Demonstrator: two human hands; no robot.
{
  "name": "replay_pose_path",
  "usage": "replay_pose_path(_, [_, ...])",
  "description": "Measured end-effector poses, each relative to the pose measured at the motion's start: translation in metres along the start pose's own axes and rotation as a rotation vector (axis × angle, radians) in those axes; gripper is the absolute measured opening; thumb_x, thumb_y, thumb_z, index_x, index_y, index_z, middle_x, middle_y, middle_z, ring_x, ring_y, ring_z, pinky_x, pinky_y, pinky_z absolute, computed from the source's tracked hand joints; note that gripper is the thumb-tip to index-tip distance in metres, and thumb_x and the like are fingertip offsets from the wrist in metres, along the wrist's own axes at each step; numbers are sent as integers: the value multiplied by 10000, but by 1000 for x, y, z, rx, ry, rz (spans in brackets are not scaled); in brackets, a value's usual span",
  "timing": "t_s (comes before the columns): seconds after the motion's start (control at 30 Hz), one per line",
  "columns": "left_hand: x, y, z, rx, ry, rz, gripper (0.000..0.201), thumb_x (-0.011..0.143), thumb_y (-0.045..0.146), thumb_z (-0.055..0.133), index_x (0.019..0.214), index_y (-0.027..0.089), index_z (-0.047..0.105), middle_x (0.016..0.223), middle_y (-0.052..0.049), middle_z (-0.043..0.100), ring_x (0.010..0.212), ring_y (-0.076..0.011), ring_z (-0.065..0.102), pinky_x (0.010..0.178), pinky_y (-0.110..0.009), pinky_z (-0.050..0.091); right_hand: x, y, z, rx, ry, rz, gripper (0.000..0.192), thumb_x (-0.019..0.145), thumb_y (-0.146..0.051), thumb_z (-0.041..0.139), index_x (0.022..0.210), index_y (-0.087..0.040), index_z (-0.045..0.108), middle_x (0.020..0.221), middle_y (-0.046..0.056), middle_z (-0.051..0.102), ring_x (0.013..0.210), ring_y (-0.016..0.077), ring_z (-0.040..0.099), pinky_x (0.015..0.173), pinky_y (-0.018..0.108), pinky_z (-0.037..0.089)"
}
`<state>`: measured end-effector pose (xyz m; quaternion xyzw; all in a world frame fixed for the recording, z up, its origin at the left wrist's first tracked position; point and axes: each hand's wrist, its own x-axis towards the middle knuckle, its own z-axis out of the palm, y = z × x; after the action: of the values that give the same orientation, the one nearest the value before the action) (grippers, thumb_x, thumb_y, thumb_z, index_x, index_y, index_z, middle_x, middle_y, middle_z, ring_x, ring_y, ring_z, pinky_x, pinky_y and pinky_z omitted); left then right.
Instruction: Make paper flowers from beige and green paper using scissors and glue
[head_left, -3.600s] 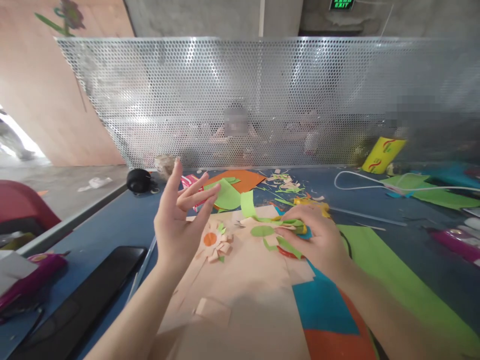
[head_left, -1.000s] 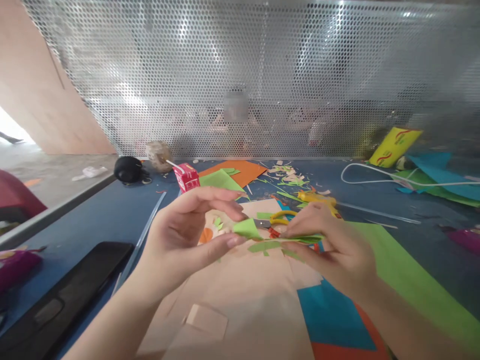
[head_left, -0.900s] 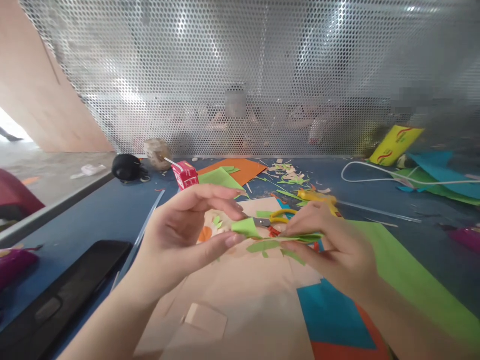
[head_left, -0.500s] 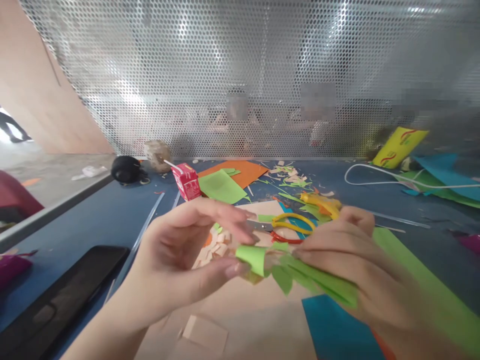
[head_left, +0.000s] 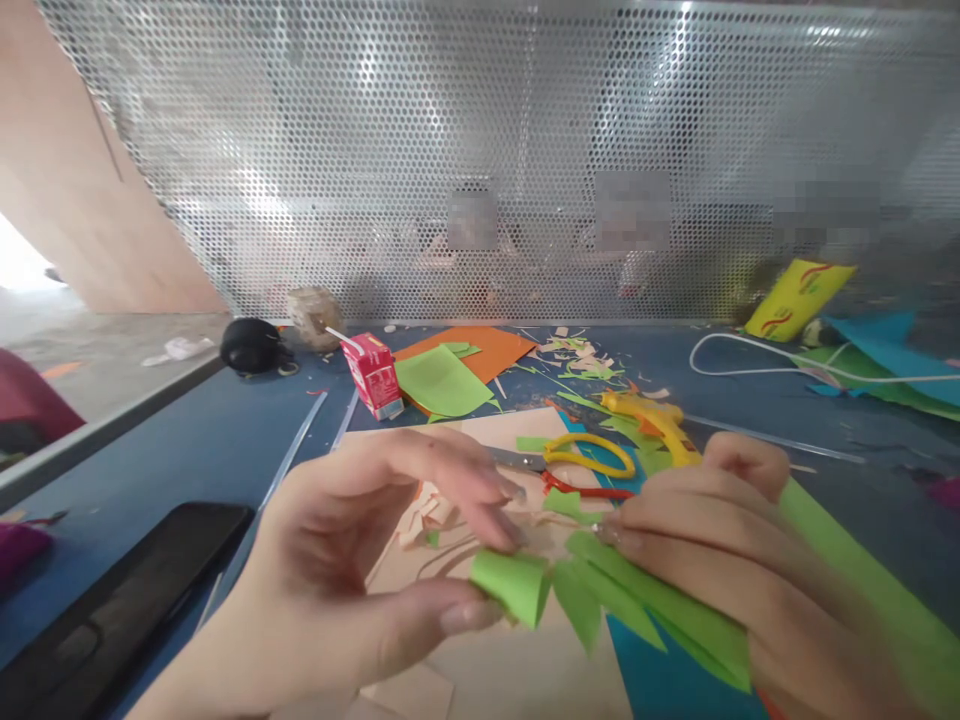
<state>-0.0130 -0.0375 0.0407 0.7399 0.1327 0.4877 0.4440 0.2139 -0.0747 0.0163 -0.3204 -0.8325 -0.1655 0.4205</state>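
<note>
My left hand [head_left: 337,570] pinches a rolled piece of light green paper [head_left: 511,585] between thumb and fingertips. My right hand [head_left: 735,540] is closed on pointed green paper strips [head_left: 637,600], which fan out below its fingers. The strips reach close to the rolled piece; whether the two are joined I cannot tell. Both hands are over a pale paper sheet [head_left: 540,665]. Just beyond them lie scissors [head_left: 589,455] with yellow and red handles and a yellow glue gun [head_left: 651,415]. Small pale paper pieces [head_left: 427,512] are partly hidden behind my left hand.
A pink drink carton [head_left: 373,375] with a straw stands beyond my left hand, beside green [head_left: 442,380] and orange paper [head_left: 495,345]. A black phone [head_left: 127,600] lies at left. Paper scraps, clear sticks and a white cable [head_left: 750,372] are farther back, before a perforated metal panel [head_left: 525,130].
Both hands and the green paper have come lower in the view, nearer to me. The right hand has shifted slightly right, and the strips show more spread out.
</note>
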Motion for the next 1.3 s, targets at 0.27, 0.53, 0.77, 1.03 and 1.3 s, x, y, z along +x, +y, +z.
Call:
replay_pose_path(0.27, [1, -1, -2, -50, -24, -71, 263, 715, 115, 603, 961, 203, 573, 815, -5, 605, 884, -153, 554, 805, -278, 467, 13, 3, 3, 117, 30, 22, 154, 776, -70, 506, 867, -185, 551, 795, 14, 667, 708, 139, 602, 662, 341, 344])
replay_pose_path(0.53, [4, 0, 0, 3, 75, -140, 184, 714, 166, 607, 898, 171, 600, 793, -50, 620, 797, -174, 578, 712, -293, 487, 14, 6, 11, 204, 63, 111, 178, 707, -54, 553, 814, -196, 554, 750, -3, 647, 673, 138, 590, 674, 337, 354])
replay_pose_path(0.77, [7, -1, -2, 11, 134, -208, 210, 698, 210, 629, 908, 200, 630, 846, -51, 632, 811, -176, 592, 705, -265, 490, 11, 7, 18, 356, 72, 245, 152, 706, -109, 608, 794, -213, 540, 703, -8, 632, 637, 136, 563, 678, 332, 382])
replay_pose_path(1.03, [8, -9, -2, 22, 190, -266, 218, 702, 223, 626, 919, 202, 636, 827, -41, 640, 736, -142, 593, 622, -217, 482, 8, 8, 21, 424, -66, 568, 73, 718, -243, 608, 732, -201, 551, 681, 9, 596, 651, 135, 549, 541, 241, 431])
replay_pose_path(1.3, [12, -18, -3, 69, 344, -433, 152, 723, 286, 607, 835, 198, 660, 704, -4, 649, 658, -92, 584, 588, -161, 453, 22, 3, 17, 827, -240, 1026, 104, 667, -236, 624, 687, -173, 543, 630, -10, 548, 527, 81, 516, 408, 165, 413])
